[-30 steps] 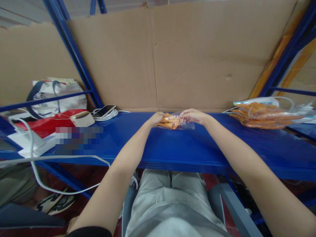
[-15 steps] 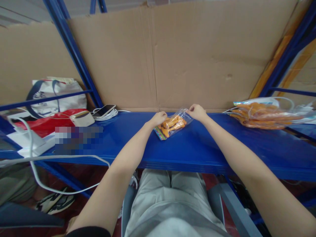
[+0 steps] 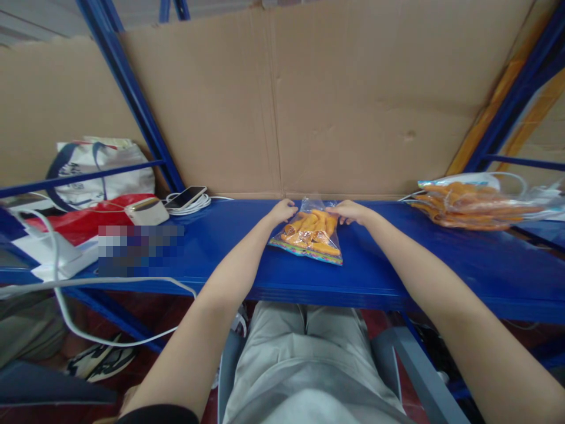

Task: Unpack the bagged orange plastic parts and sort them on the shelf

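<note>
A small clear plastic bag of orange snack sticks [image 3: 310,235] lies flat on the blue shelf [image 3: 379,265], its coloured bottom edge towards me. My left hand [image 3: 283,211] pinches the bag's far left corner. My right hand [image 3: 348,211] pinches its far right corner. Both hands are closed on the bag's top edge.
A big clear bag of orange sticks [image 3: 472,203] lies at the right end of the shelf. At the left are a phone [image 3: 187,197] on coiled white cable, a small white box [image 3: 146,212], a red bag [image 3: 83,222] and a white tote [image 3: 99,171]. Cardboard [image 3: 335,100] backs the shelf.
The small bag was bunched between my hands, then tilted; now it is turned and spread flat on the shelf, with its bottom edge pulled towards me.
</note>
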Tool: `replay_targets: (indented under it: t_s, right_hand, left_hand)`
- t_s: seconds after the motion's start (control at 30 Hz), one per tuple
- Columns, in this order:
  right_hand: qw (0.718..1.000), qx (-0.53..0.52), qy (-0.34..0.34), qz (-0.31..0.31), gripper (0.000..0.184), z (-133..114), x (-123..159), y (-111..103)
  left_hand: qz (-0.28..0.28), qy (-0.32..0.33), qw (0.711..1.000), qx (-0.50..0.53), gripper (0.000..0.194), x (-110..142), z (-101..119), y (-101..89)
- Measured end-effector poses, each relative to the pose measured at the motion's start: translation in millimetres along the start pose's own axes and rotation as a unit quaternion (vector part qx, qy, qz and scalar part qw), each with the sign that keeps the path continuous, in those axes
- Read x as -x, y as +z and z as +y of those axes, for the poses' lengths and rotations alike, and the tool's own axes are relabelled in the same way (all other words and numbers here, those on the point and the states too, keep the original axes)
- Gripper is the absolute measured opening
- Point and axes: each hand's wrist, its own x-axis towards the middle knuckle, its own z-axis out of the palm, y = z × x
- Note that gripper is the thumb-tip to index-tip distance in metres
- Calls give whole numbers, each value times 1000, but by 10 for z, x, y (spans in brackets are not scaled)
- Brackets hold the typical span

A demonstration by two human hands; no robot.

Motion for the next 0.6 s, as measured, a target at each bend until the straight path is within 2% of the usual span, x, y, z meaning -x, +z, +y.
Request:
replay_targets:
  t_s: [0.13, 0.37, 0.5, 0.6]
  right_hand:
    - [997, -72, 18, 11, 23, -42, 31, 76]
    - [972, -230, 37, 6, 21, -66, 51, 97]
    - [963, -262, 59, -36, 21, -96, 78, 118]
    - [961, -266, 58, -49, 25, -124, 111, 139]
  left_hand:
    - [-43, -5, 997, 63, 31, -4, -33, -4]
    - [-65, -52, 983, 163, 5, -107, -125, -81]
    - [-59, -60, 985, 147, 17, -161, -180, -107]
    - [-53, -44, 991, 115, 19, -170, -203, -106]
